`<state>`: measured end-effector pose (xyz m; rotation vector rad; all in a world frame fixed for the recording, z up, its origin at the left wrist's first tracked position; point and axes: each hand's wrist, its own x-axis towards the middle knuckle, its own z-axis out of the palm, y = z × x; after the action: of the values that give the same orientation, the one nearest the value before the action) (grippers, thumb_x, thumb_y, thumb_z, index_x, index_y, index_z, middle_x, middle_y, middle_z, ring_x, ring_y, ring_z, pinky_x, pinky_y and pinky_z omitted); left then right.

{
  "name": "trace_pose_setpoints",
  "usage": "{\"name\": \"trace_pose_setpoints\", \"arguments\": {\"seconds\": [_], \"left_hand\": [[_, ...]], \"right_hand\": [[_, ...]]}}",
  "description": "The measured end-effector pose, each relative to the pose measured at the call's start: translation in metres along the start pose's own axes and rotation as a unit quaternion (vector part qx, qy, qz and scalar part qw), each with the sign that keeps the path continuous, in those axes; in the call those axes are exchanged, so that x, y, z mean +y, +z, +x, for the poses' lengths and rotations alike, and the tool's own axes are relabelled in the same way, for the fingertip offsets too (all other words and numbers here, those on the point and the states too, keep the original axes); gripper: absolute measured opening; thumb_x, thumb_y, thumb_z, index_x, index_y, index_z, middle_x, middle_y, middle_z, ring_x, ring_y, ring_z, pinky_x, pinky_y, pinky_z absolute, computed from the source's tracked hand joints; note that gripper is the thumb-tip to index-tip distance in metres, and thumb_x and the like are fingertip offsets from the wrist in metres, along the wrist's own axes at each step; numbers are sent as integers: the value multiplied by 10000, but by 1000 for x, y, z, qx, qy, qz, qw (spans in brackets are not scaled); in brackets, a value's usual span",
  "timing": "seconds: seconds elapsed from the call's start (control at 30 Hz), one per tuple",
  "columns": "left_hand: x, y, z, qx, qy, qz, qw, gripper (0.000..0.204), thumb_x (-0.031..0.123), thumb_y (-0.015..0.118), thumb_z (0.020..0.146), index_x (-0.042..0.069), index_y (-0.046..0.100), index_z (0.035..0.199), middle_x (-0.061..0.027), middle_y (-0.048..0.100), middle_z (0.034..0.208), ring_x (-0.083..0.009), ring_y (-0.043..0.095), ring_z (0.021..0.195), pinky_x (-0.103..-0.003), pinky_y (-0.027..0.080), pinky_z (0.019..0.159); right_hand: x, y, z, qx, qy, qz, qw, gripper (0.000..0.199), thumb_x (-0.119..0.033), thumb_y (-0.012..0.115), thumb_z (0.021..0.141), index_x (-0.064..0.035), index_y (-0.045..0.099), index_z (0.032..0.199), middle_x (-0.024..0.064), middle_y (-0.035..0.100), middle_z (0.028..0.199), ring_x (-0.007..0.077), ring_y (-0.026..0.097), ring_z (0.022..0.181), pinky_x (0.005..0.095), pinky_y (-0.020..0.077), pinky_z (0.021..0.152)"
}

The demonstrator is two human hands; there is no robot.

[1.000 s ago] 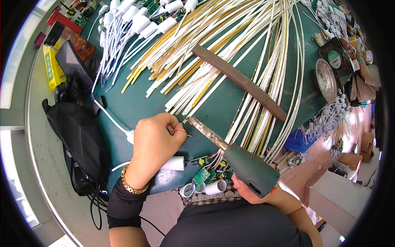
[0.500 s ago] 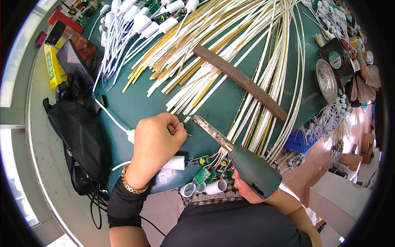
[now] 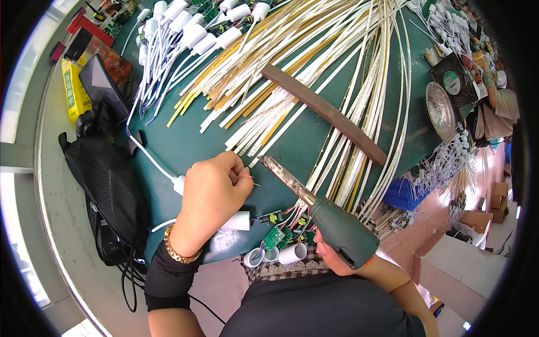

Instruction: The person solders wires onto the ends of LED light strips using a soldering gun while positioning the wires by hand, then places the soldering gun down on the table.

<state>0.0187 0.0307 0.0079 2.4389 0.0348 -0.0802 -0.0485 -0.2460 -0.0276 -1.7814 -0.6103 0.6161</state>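
Observation:
My left hand [image 3: 216, 188] is closed in a pinch, with a thin red wire [image 3: 245, 176] showing at the fingertips. Its fingers are beside the cut end of a white LED strip [image 3: 255, 159]; whether they touch the strip is hidden. My right hand [image 3: 334, 255] is wrapped round the dark green handle of a soldering iron [image 3: 343, 230]. The iron's scorched metal barrel slants up to the left, its tip close to the strip's end. Between my forearms, white plastic tubes [image 3: 292, 254] and small green circuit boards [image 3: 273, 238] lie along the table's near edge.
A rusty metal bar [image 3: 325, 112] lies across the fan of LED strips [image 3: 314, 62]. White-capped cables [image 3: 179, 33] are heaped at far left. A black bag [image 3: 106, 196] and a phone [image 3: 103, 84] lie left. At right are a metal dish [image 3: 440, 111] and a solder spool [image 3: 453, 82].
The soldering iron and my right hand have shifted slightly left. My left hand keeps its pinch almost in place.

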Motion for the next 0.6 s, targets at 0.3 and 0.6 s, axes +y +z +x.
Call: {"name": "trace_pose_setpoints", "arguments": {"seconds": [0.3,0.6], "left_hand": [[1,-15,-2,37,124,13,992,127,-7,709,777,-25,637,880,-112,649,799,-179,615,656,-294,485,615],[4,-14,0,-26,-60,-114,991,108,-10,739,802,-16,637,837,-61,636,747,-115,594,671,-248,468,614]], "right_hand": [[-6,5,3,83,-59,-54,993,333,-307,420,1040,-150,618,1258,-16,673,1112,98,642,961,265,539,822],[9,9,-7,82,-33,-70,994,298,-228,463,1018,-103,604,1248,15,663,1134,141,643,990,292,545,833]]}}
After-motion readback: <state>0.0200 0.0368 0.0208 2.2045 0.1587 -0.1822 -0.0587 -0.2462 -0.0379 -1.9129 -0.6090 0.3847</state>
